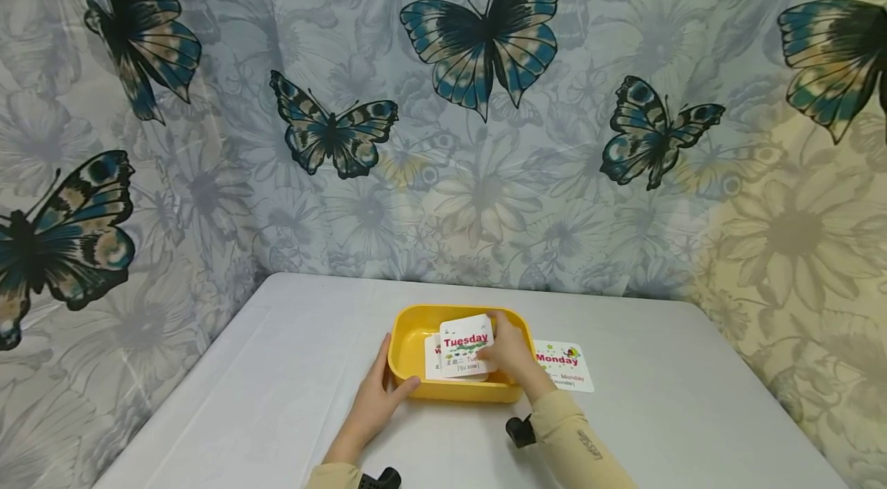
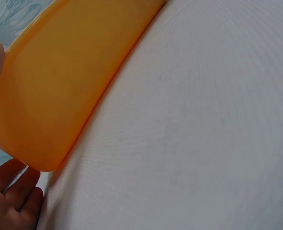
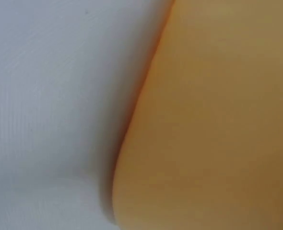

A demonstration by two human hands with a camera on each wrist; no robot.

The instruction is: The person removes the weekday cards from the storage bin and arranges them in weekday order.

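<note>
A yellow plastic bin [image 1: 453, 392] stands on the table, its outer wall filling much of both wrist views. My left hand [image 1: 374, 400] holds it by the near left corner, thumb at the front rim and fingers along the left end. In the left wrist view, those fingers [image 2: 24, 191] bend around the bin's end. My right hand [image 1: 511, 354] reaches in over the right side and pinches the "Tuesday" card [image 1: 464, 343] at its right edge. Behind that card lies another white card [image 1: 432, 362], mostly covered, inside the bin.
A "Monday" card [image 1: 564, 366] lies on the white-covered table [image 1: 312, 335] just right of the bin, partly hidden by the right hand and forearm. Behind the table hangs a flowered backdrop [image 1: 485, 219] with butterflies.
</note>
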